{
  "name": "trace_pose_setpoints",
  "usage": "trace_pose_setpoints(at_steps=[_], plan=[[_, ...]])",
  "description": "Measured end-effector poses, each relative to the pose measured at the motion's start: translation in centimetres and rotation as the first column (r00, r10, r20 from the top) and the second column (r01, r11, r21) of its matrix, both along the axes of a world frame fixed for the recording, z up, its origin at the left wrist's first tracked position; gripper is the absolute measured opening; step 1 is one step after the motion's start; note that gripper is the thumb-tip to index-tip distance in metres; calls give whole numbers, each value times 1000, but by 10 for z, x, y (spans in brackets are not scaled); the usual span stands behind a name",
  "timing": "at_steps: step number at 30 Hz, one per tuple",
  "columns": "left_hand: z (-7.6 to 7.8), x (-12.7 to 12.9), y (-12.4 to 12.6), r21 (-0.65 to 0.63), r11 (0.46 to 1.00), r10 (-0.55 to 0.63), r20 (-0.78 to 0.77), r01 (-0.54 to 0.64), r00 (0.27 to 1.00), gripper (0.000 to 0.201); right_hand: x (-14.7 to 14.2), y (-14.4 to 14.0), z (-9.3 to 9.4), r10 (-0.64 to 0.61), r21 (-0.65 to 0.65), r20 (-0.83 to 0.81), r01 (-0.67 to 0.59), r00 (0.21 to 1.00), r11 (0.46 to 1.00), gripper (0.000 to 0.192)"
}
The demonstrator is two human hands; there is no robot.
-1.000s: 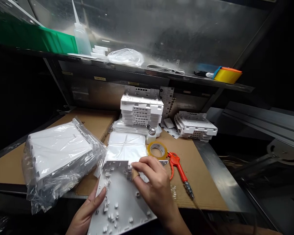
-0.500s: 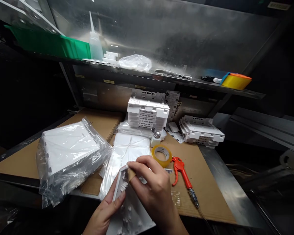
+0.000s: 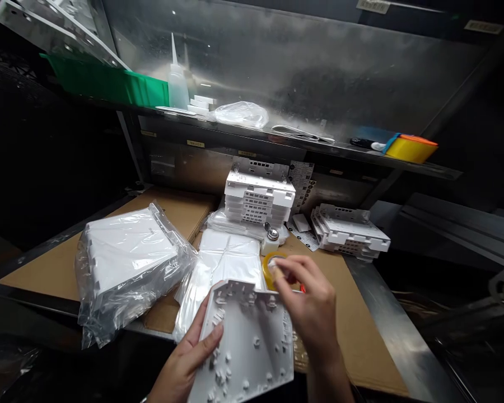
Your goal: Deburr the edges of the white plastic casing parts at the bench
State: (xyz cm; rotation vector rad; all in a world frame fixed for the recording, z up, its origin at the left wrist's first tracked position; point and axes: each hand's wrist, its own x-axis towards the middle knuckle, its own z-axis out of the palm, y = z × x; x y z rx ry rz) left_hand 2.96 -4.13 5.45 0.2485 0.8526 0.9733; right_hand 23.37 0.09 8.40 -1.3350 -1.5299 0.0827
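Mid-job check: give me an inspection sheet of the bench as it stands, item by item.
Surface: metal bench covered by brown cardboard.
Job's things: white plastic panel, ribbed side up, tilted above the bench edge.
Clutter: bagged white parts; flat clear bags; yellow tape roll; two stacks of white housings; small metal-capped bottle.
Hands: left hand grips the panel's left edge; right hand pinches a small whitish piece over the tape roll.
Cables: nothing seen.
Surroundings: shelf with green bin, squeeze bottle, yellow-orange roll.
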Motion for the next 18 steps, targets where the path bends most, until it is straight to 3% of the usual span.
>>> trace_pose_setpoints(at_steps=[4,7,9,13,15,16,18], plan=[[-6,-25,12,-2,998,60,-82,-60,995,108,59,41,-50,-166,-270,-79,139,983,953,28],[-16,-46,19,-43,995,83,-129,-89,988,101,77,63,-85,-180,-331,-103,137,978,934,28],[-26,-57,20,-108,992,54,-129,-69,990,97,78,64,-97,-173,-334,-150,115,974,936,31],[-43,-67,17,-150,988,26,-98,-41,995,85,61,29,-94,-105,-324,-321,-5,941,946,53],[-50,-62,14,-90,994,38,-182,-55,983,83,50,-4,-95,-20,-373,-462,-173,887,912,63],[-54,-58,13,-16,1000,21,-255,-26,967,81,46,-21,-98,11,-398,-567,-285,824,872,65],[-61,-47,15,181,975,-38,-429,127,902,68,43,-54,-110,-51,-397,-811,-484,583,780,60]])
